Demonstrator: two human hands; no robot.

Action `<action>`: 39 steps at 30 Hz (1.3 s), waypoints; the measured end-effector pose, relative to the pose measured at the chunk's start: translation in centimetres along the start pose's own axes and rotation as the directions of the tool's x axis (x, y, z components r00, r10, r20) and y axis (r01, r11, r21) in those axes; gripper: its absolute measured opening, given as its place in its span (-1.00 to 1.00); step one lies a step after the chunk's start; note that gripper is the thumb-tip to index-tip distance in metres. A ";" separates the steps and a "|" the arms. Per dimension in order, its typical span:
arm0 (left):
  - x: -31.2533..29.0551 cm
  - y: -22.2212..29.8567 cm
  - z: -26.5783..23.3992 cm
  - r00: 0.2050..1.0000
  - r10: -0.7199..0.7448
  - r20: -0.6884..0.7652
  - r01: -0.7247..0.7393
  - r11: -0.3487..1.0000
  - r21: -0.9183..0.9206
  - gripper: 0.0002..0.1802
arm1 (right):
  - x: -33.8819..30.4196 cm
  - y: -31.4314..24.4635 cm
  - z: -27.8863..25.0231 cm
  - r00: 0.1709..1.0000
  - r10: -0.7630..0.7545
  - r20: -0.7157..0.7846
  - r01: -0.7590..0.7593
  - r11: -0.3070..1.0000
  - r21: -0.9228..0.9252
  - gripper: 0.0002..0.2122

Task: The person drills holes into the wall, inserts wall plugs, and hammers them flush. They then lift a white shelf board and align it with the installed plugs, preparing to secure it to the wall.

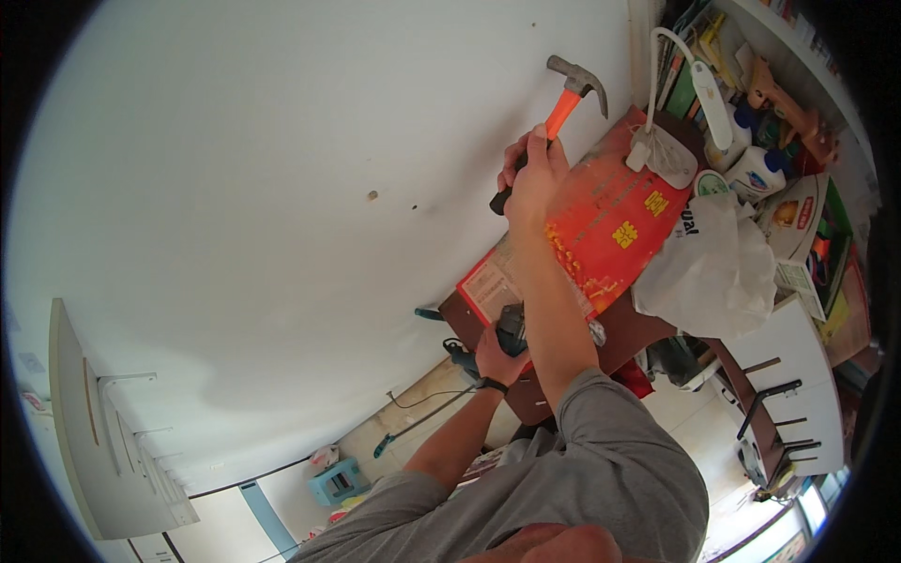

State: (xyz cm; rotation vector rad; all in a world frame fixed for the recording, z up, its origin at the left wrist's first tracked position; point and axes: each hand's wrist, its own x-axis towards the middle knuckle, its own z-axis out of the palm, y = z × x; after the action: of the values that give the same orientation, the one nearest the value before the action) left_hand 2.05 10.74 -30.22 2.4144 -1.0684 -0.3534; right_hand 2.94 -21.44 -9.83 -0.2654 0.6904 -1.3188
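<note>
My right hand (535, 174) is closed around the handle of a claw hammer (565, 113). Its grey steel head points up, near the white wall, and the handle is orange with a black grip end. Lower down, my left hand (497, 358), with a dark band at the wrist, is closed on a black and dark grey object (511, 328) at the edge of the table. My right forearm hides part of that object, so its kind does not show. Beneath the hammer lies a large red printed bag (619, 220) with yellow markings.
The white wall (282, 141) bears a small hole (373, 195) and a dark spot (414, 206). A white desk lamp (710, 103), bottles (755, 174) and a white plastic bag (713, 267) crowd the brown table (624, 333). A shelf unit (84, 432) stands out at lower left.
</note>
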 end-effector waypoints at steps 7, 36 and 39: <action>0.0 0.0 0.1 0.999 0.010 -0.031 -0.010 1.000 -0.005 0.03 | -1.1 0.1 0.4 0.994 -0.096 -0.047 0.099 0.993 0.063 -0.70; -0.3 0.4 -0.1 1.000 -0.006 0.002 0.006 0.999 -0.054 -0.03 | -16.7 -10.1 -29.7 0.917 -0.040 0.398 0.396 -0.037 -0.917 -0.76; -0.2 0.6 -0.1 0.999 0.030 -0.028 -0.031 0.999 -0.035 -0.04 | -17.6 -12.1 -35.5 0.907 0.078 0.414 0.419 -0.274 -0.866 -0.73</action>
State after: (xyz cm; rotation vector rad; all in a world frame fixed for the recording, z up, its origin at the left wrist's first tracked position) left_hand 1.57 10.53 -29.80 2.3621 -1.0773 -0.3255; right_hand -29.49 -0.76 -25.22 -2.0845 1.3839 -0.5056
